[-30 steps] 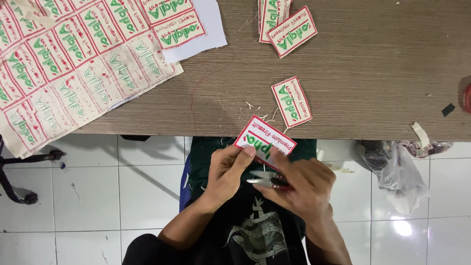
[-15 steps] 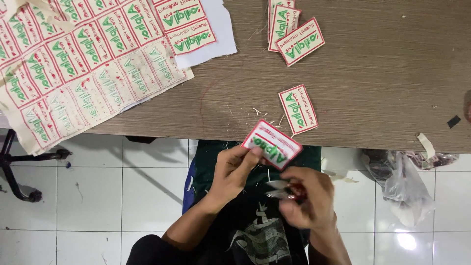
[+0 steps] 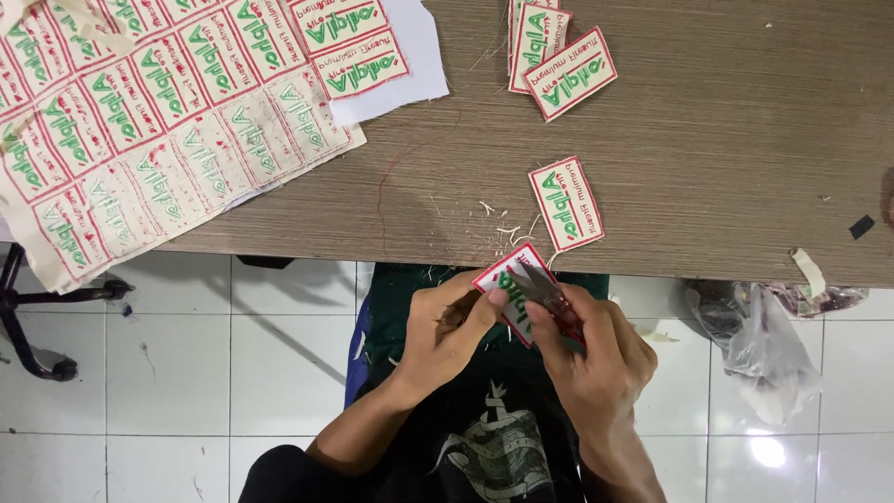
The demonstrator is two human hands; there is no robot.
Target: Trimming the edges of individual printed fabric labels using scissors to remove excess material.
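Nearest to us, our left hand [image 3: 447,326] pinches the lower left edge of a small embroidered patch [image 3: 507,279], cream with a red border and green lettering, held just off the near edge of the table [image 3: 726,168] above our lap; our right hand [image 3: 587,359] is closed round a pair of small thread snips [image 3: 549,296] with a reddish handle, the metal blades lying across the face of the patch; whether the blades are parted or pressed together we cannot tell; below the hands we see our dark shirt with a pale print, and white floor tiles to either side; to the right, just under the table edge, hangs a clear plastic bag [image 3: 764,349]; on the wooden tabletop close to the held patch lie loose thread trimmings [image 3: 503,228], and just beside them a single cut patch [image 3: 566,203], tilted; further off, near the far edge, a small stack of cut patches [image 3: 559,56] overlaps itself; at far left a large uncut sheet of patches [image 3: 140,130] spreads over the table corner and droops past its edge, with a white sheet of paper [image 3: 410,65] partly beneath it; a dark chair base [image 3: 37,317] stands on the floor at left
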